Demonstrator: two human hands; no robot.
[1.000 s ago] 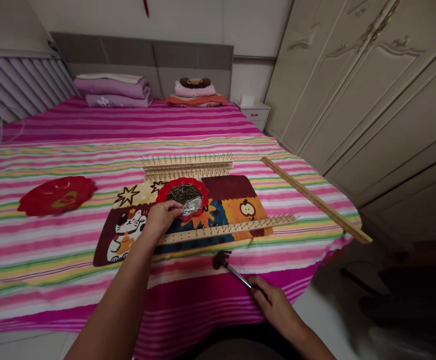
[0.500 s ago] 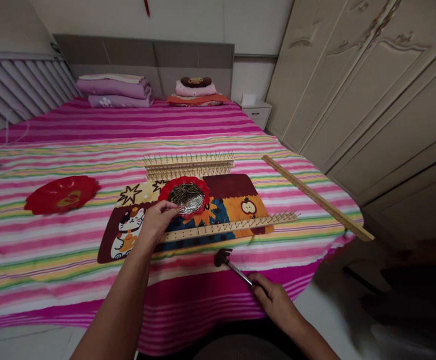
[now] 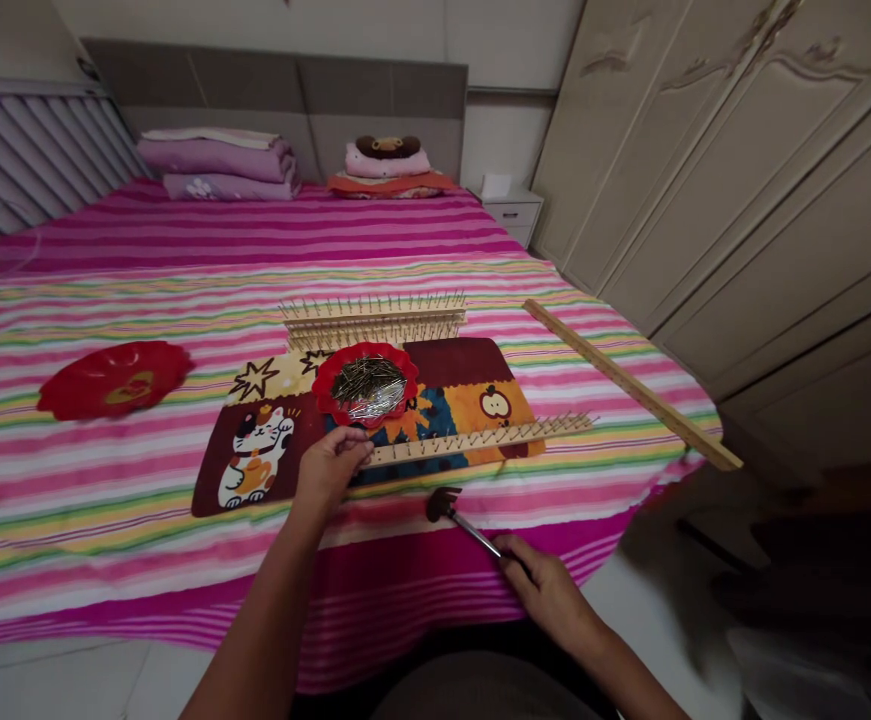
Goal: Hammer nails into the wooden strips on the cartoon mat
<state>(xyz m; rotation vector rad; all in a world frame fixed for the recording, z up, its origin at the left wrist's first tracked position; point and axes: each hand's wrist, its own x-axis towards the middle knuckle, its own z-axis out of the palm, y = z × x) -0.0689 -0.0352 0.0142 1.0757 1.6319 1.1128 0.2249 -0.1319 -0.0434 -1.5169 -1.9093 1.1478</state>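
While the right hand (image 3: 547, 590) holds it, the claw hammer (image 3: 442, 506) looks dark-headed.

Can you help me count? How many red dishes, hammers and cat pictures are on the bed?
Red dishes: 2 (the bare one, the one holding nails)
Claw hammer: 1
Cat picture: 1
Total: 4

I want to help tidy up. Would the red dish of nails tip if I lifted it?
Probably, if lifted by one edge. The red dish looks shallow with a thin wavy rim, so it may bend. The loose nails could slide out, and probably make it heavy for its size.
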